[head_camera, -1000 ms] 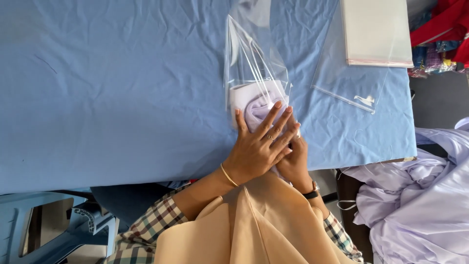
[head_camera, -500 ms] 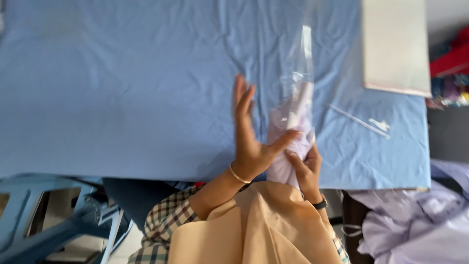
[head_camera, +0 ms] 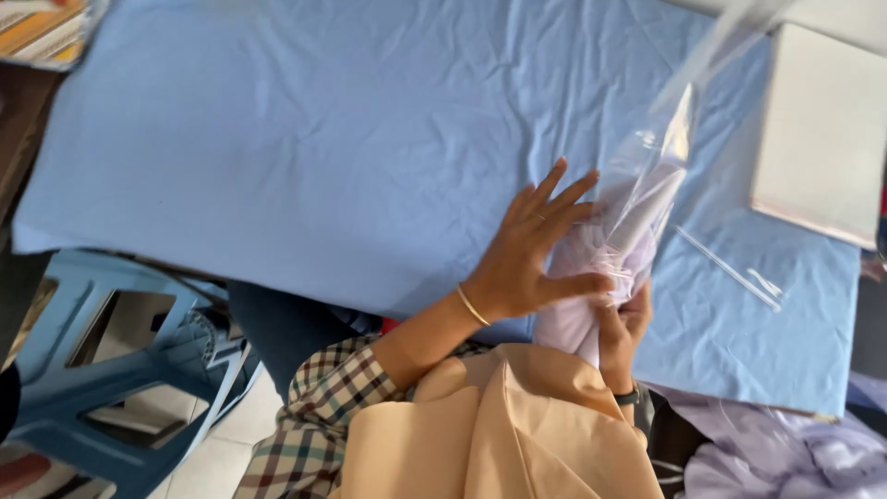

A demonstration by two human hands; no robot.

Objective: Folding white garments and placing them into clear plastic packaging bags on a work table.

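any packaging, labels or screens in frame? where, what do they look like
Clear plastic bag: centre right, held upright over the blue cloth, glossy, with pale lilac fabric at its bottom, between left hand and right hand.
Flat white packet: upper right, rectangular.
No labels or screens visible.

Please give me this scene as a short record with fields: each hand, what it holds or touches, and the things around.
left hand: open, fingers spread, pressed flat on the side of the bag
right hand: grips the lower end of the bag
bag: clear plastic, held upright over the table edge
cloth: pale lilac, folded, inside the bag
table cover: blue, wrinkled
flat white pack: on the table, to the right
blue stool: beside the table
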